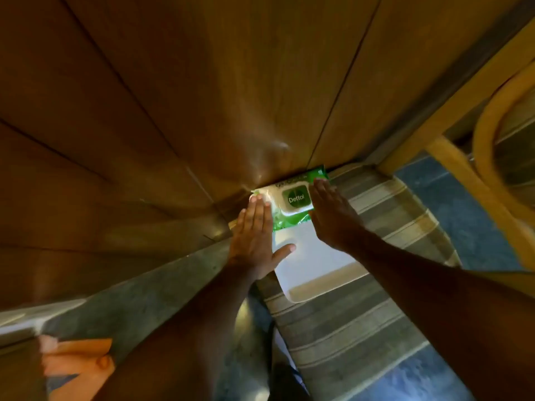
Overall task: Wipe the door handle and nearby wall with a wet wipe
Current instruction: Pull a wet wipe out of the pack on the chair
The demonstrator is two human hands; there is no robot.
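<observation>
Wet wipe pack [292, 202], green with a white flip lid and "Dettol" on the label, lies at the foot of the wooden door [202, 91], its far edge against the door's bottom edge. Lid looks closed. No loose wipe in view.

Relative to the pack:
- Left hand [256, 241] at its left end, palm down, fingers straight and together, thumb splayed out to the right. Fingertips rest on or right over the pack's left corner; contact unclear. Flat and open, nothing gripped.
- Right hand [333, 215] at its right end, also flat, fingers extended toward the door, fingertips at the pack's right edge beside the lid. Open, nothing held. Can't tell if it touches the pack or hovers just above.
- Both hands flank the pack; lid label visible between them.
- White rectangular object [312, 264], flat with rounded corners, lies just on the near side of the pack, touching or slightly under it. Left thumb overlaps its left edge. What it is: can't tell.
- Pack and white object both sit on a striped mat [376, 322], which runs from the door toward the camera.
- Wooden chair frame [474, 180] well off to the right of the pack, on blue floor [477, 230].
- Orange cloth [78, 363] far off, near-left of the pack, at the frame's lower left.

Door handle not in view.
</observation>
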